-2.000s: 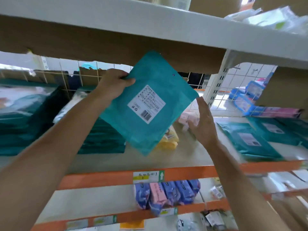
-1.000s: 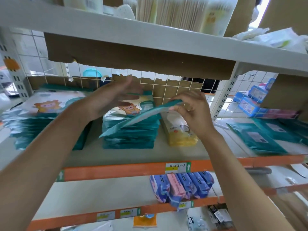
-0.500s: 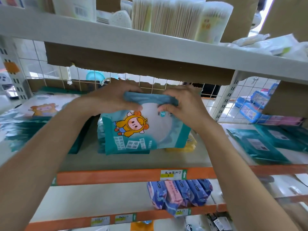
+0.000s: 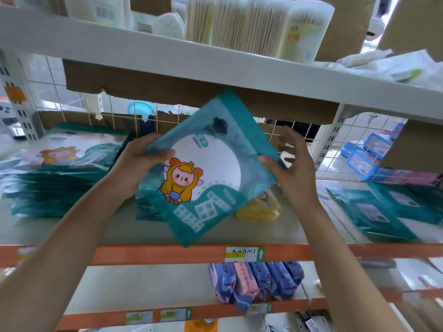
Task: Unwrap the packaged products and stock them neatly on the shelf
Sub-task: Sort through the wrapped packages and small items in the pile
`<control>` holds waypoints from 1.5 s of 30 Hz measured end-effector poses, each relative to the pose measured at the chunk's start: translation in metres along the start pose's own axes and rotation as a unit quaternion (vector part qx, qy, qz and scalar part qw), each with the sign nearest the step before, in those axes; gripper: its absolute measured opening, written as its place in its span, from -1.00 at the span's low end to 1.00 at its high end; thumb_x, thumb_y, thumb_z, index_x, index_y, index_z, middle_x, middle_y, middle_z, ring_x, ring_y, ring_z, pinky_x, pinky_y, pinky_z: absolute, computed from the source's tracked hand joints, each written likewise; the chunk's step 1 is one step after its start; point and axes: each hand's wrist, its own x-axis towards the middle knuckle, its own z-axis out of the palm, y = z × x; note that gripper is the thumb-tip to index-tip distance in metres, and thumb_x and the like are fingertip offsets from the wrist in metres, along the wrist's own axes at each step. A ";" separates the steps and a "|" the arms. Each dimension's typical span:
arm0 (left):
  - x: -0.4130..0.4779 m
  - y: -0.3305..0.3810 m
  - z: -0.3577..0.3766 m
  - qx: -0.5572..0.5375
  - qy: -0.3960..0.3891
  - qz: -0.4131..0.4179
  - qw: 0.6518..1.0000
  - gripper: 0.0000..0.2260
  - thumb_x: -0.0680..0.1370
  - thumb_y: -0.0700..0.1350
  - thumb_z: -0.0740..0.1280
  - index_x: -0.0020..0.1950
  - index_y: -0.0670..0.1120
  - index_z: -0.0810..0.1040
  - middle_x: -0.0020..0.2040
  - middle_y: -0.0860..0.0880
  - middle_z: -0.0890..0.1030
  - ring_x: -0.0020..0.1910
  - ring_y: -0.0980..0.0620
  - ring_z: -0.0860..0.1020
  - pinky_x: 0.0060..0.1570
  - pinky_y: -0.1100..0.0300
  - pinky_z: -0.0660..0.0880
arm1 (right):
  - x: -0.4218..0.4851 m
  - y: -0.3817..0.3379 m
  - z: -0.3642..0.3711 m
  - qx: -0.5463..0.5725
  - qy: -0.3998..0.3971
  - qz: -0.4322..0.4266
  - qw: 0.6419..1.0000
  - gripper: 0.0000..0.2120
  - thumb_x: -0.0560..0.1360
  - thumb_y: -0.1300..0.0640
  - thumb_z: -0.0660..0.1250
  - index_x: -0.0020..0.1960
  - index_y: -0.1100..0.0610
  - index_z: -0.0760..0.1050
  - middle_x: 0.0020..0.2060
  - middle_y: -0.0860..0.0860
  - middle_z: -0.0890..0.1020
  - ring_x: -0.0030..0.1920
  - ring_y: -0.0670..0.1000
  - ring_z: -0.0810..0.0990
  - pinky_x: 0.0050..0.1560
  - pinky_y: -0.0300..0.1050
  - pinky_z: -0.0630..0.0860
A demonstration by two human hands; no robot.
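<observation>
Both hands hold one teal packet (image 4: 215, 159) up at a tilt.
The left hand (image 4: 141, 164) grips its left edge and the right hand (image 4: 296, 166) pinches its right edge, above the shelf (image 4: 239, 232) and in front of a teal stack (image 4: 148, 209).

Place: a shop or its stockroom.
Shelving: metal shelf (image 4: 215, 61) with orange front rails (image 4: 167, 254).
Labels: price tags (image 4: 244, 254) on rails.
Goods: stacked teal packets (image 4: 60, 178), cotton swabs (image 4: 251, 22).
</observation>
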 end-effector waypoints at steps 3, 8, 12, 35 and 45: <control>-0.006 -0.008 0.004 -0.108 0.051 -0.032 0.992 -0.69 0.44 -0.23 0.35 0.17 -0.21 0.48 -0.08 -0.13 0.60 -0.12 -0.10 0.60 -0.12 0.00 0.56 | -0.015 0.008 0.005 0.124 -0.021 0.080 0.989 -0.58 0.41 0.15 0.44 0.19 -0.01 0.36 -0.02 -0.18 0.54 -0.10 -0.33 0.56 -0.19 -0.40 0.50; -0.015 -0.017 0.027 -0.208 0.112 -0.030 0.971 -0.82 0.50 -0.29 0.30 0.09 -0.14 0.49 -0.18 -0.02 0.61 -0.26 0.06 0.61 -0.35 0.21 0.56 | -0.038 0.007 0.030 0.212 -0.160 0.126 0.956 -0.86 0.52 0.23 0.29 0.07 0.13 0.49 -0.13 -0.14 0.65 -0.12 -0.20 0.64 -0.21 -0.34 0.54; -0.021 -0.026 0.036 -0.228 0.186 -0.035 0.955 -0.90 0.51 -0.24 0.32 -0.01 -0.07 0.50 -0.13 -0.09 0.54 -0.19 -0.03 0.54 -0.27 0.16 0.55 | -0.056 -0.001 0.055 0.267 -0.173 0.155 0.935 -0.75 0.53 0.28 0.25 0.20 0.14 0.40 0.03 -0.08 0.60 -0.06 -0.20 0.64 -0.19 -0.31 0.56; -0.088 -0.145 -0.068 0.524 -0.016 0.050 0.850 -0.35 0.46 0.17 -0.08 0.36 -0.17 0.42 0.34 -0.16 0.45 0.24 -0.18 0.49 0.15 -0.04 0.44 | -0.032 -0.017 0.085 0.308 -0.049 0.337 0.888 -0.86 0.52 0.29 0.26 0.05 0.14 0.50 -0.16 0.02 0.63 -0.17 -0.02 0.61 -0.18 -0.16 0.55; -0.078 -0.160 -0.068 0.608 -0.008 0.000 0.794 -0.56 0.48 0.06 0.07 0.11 -0.10 0.63 0.00 -0.06 0.67 -0.03 -0.04 0.65 -0.13 0.05 0.58 | 0.017 -0.018 0.114 0.274 -0.066 0.392 0.876 -0.94 0.53 0.32 0.25 -0.11 0.21 0.46 -0.21 0.10 0.60 -0.28 0.01 0.60 -0.46 -0.26 0.56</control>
